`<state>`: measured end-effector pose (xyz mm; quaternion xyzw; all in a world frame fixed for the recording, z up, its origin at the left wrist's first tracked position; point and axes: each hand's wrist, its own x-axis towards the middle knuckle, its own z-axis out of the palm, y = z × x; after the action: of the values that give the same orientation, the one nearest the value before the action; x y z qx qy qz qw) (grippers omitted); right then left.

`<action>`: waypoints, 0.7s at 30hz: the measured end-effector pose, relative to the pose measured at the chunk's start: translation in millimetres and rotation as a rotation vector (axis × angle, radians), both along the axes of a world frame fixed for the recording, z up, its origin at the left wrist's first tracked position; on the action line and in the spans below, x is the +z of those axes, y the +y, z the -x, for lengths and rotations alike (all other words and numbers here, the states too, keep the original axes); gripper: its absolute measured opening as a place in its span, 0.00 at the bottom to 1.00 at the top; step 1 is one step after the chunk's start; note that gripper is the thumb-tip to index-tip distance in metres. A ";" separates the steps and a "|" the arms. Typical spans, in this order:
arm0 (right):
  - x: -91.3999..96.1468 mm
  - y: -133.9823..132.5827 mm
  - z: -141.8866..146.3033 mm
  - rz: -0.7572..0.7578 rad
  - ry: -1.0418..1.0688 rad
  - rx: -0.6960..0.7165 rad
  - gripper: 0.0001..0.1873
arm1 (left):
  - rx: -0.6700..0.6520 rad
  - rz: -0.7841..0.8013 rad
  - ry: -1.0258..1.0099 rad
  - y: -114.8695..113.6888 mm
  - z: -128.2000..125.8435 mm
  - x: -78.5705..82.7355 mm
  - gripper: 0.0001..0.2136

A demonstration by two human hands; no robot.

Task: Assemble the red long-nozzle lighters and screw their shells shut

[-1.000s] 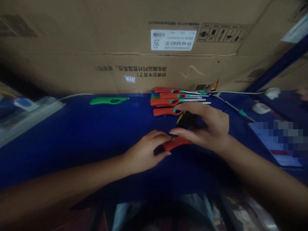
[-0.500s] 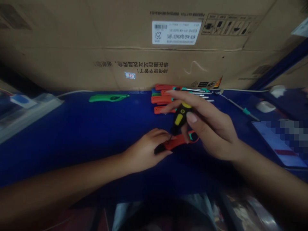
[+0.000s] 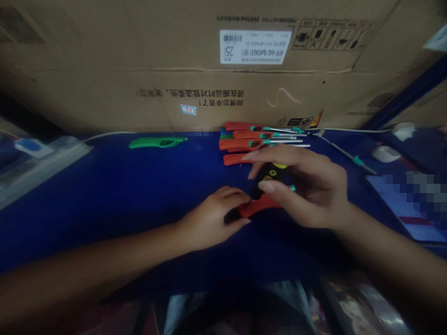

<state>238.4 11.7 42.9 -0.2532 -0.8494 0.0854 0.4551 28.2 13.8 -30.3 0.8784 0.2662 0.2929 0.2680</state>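
Note:
My left hand (image 3: pixel 218 216) is closed around the handle end of an orange utility lighter (image 3: pixel 260 204) just above the blue tabletop. A teal-and-metal nozzle end of this lighter shows past my right fingers. My right hand (image 3: pixel 310 186) grips a short black-and-yellow screwdriver (image 3: pixel 270 173), tilted with its lower end down against the lighter near my left fingertips. The screwdriver's tip is too small and dark to make out. Behind my right hand lies a pile of orange lighters (image 3: pixel 240 145) with silver nozzles.
A green lighter casing (image 3: pixel 157 142) lies at the back left. A large cardboard box (image 3: pixel 157 56) stands behind the blue table (image 3: pixel 115 195). At right are a tablet-like flat device (image 3: pixel 401 204), a white cable (image 3: pixel 344 153) and a white object (image 3: pixel 386 153). A clear plastic bag (image 3: pixel 45 163) is at left.
My right hand has shifted slightly right and down, and the screwdriver leans more to the right in changed fingers. My left hand and the lighter stay in place.

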 end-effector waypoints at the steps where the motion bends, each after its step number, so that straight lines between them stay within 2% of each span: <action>1: -1.3 -0.4 -0.3 -0.115 0.003 -0.049 0.18 | -0.001 -0.002 -0.006 0.0 0.1 -0.3 0.15; 3: -3.5 -1.2 -1.3 -0.319 -0.004 -0.143 0.17 | -0.001 0.005 -0.013 0.0 0.3 -0.2 0.16; 4: -3.8 -1.8 -1.6 -0.360 -0.015 -0.158 0.17 | 0.000 0.013 -0.012 0.0 0.3 0.3 0.16; 6: -2.3 -3.3 -0.9 -0.271 -0.041 -0.102 0.18 | 0.002 0.032 -0.001 -0.1 0.2 1.3 0.15; 9: 1.3 -5.3 1.5 0.002 -0.069 0.023 0.21 | 0.001 0.035 0.009 -0.2 0.2 1.4 0.14; 10: 1.6 -5.5 2.1 0.013 -0.057 0.019 0.20 | 0.003 0.028 0.005 -0.3 0.3 1.0 0.14; 11: 1.4 -5.4 2.3 -0.035 -0.038 -0.020 0.17 | 0.005 0.019 -0.001 -0.3 0.4 0.5 0.14; 14: -1.9 -3.6 0.8 -0.307 -0.003 -0.203 0.10 | 0.006 0.007 -0.011 -0.2 0.5 0.4 0.16; 15: -3.2 -2.6 0.2 -0.344 -0.001 -0.228 0.09 | 0.002 0.013 -0.008 -0.2 0.4 1.0 0.16; 16: -4.2 -1.6 -0.2 -0.324 -0.006 -0.213 0.09 | 0.001 0.021 -0.006 -0.1 0.2 1.9 0.15; 20: -7.1 2.4 1.2 0.059 -0.005 -0.008 0.21 | -0.006 0.033 0.003 -0.3 -0.5 3.9 0.13; 21: -7.9 3.4 1.8 0.090 0.013 0.009 0.21 | -0.005 0.027 0.004 -0.4 -0.5 3.5 0.13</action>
<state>236.6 15.1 35.0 -0.2690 -0.8427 0.1274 0.4485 28.6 13.4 -26.8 0.8758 0.2686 0.2869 0.2801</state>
